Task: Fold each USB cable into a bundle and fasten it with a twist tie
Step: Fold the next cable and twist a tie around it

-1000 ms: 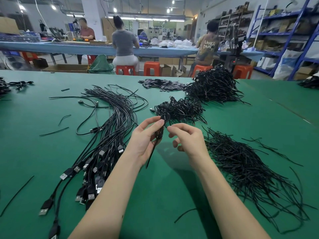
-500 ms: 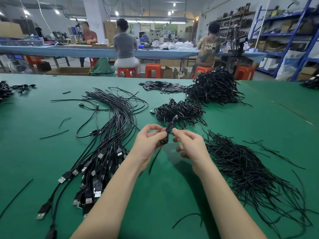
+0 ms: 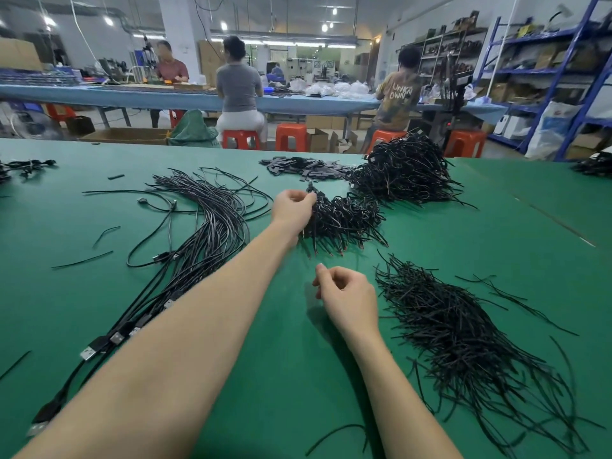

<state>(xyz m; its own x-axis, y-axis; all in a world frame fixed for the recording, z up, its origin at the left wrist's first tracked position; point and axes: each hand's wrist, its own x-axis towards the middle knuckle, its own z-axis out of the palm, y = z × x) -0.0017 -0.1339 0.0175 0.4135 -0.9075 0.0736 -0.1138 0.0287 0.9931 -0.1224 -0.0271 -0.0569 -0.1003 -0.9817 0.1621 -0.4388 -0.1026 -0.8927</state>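
Low in the frame's centre, the right hand (image 3: 347, 294) hovers loosely curled and empty beside the twist ties (image 3: 470, 329). Further up, the left hand (image 3: 293, 205) pinches a tied bundle (image 3: 313, 190) at the finished pile (image 3: 344, 220). Dropped carelessly, the bundle could snag neighbouring loops and tangle them.

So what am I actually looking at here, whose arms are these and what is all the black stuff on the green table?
There is no machine here. A person wears a camera on the head, so you see their own two bare arms from above. The left hand reaches out to a small heap of finished bundles and pinches a tied cable bundle at the heap's edge. The right hand hangs loosely curled over the green table, holding nothing. On the left lie loose USB cables waiting to be folded. On the right is a pile of twist ties. Farther back sits a bigger heap of bundles. Other workers sit at another table behind.
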